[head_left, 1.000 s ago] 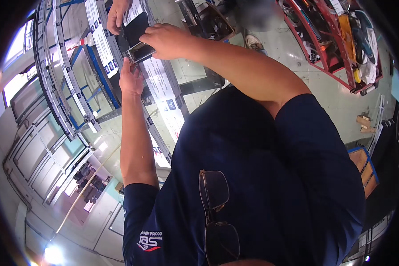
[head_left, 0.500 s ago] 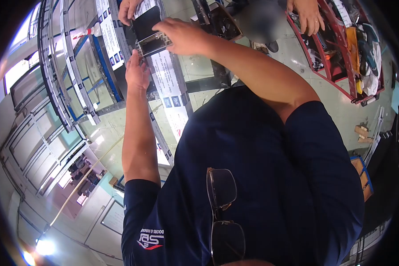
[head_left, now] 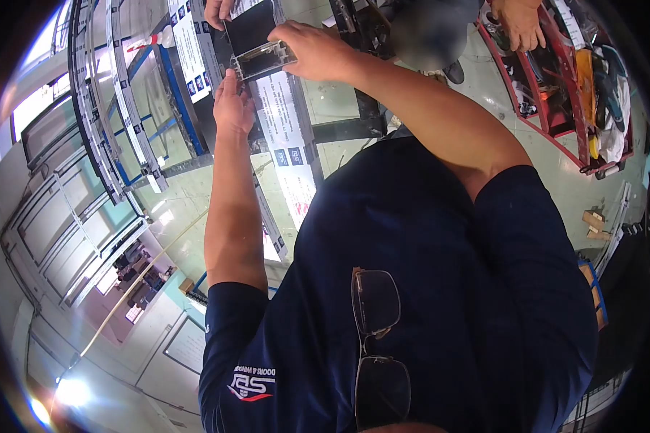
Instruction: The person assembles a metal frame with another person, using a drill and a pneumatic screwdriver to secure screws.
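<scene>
A dark aluminium profile (head_left: 255,30) with a hollow, pale cut end (head_left: 263,60) lies over a long bar in white printed film (head_left: 285,119). My right hand (head_left: 312,50) grips the profile at its right near corner, fingers on top of the edge. At the opposite near corner is my left hand (head_left: 233,105), its fingers stretched out and the fingertips right at the profile's edge. Another person's hand (head_left: 218,11) is at the far left side of the dark profile.
A co-worker's other hand (head_left: 520,23) hangs over a red toolbox (head_left: 567,115) holding tools and rags. Further film-wrapped bars (head_left: 189,54) lie on a blue-legged rack (head_left: 175,101) to the left. Wood blocks (head_left: 594,224) sit on the floor at right.
The view has shifted, so everything sits slightly further right and most things higher. My left fingers have drawn closer together at the profile's corner; my right hand keeps its grip.
</scene>
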